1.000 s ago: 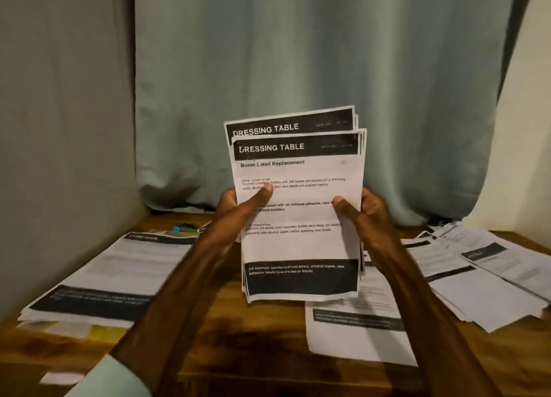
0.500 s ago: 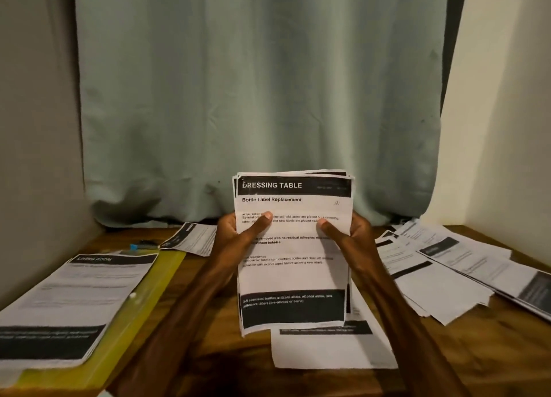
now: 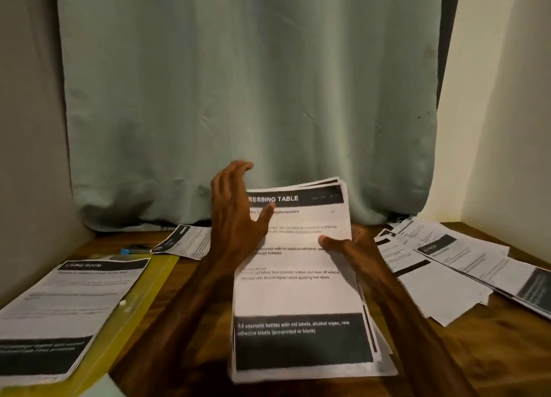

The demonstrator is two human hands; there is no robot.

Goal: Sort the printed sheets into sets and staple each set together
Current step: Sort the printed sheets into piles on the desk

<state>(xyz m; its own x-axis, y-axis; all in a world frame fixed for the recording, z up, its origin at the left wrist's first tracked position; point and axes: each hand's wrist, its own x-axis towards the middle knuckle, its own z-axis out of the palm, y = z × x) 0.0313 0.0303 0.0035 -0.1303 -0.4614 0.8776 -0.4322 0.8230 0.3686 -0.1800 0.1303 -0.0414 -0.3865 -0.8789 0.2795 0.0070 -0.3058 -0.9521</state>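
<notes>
A stack of printed sheets headed "DRESSING TABLE" [image 3: 298,292] leans back in front of me, its lower edge down at the wooden table [image 3: 185,337]. My right hand [image 3: 348,244] grips the stack's right edge, thumb on the top sheet. My left hand [image 3: 235,211] is off the paper, fingers spread, hovering over the stack's upper left corner and hiding part of the heading. A "LIVING ROOM" set [image 3: 68,310] lies on a yellow folder [image 3: 140,301] at the left. The blue stapler [image 3: 134,250] lies at the back left.
Several loose sheets [image 3: 447,268] fan out on the right side of the table. One single sheet [image 3: 185,241] lies at the back near the pale green curtain [image 3: 247,98]. Walls close in on the left and right.
The stack has dropped from mid-air toward the table. My left hand let go of its left edge and opened above it. My right hand keeps its hold.
</notes>
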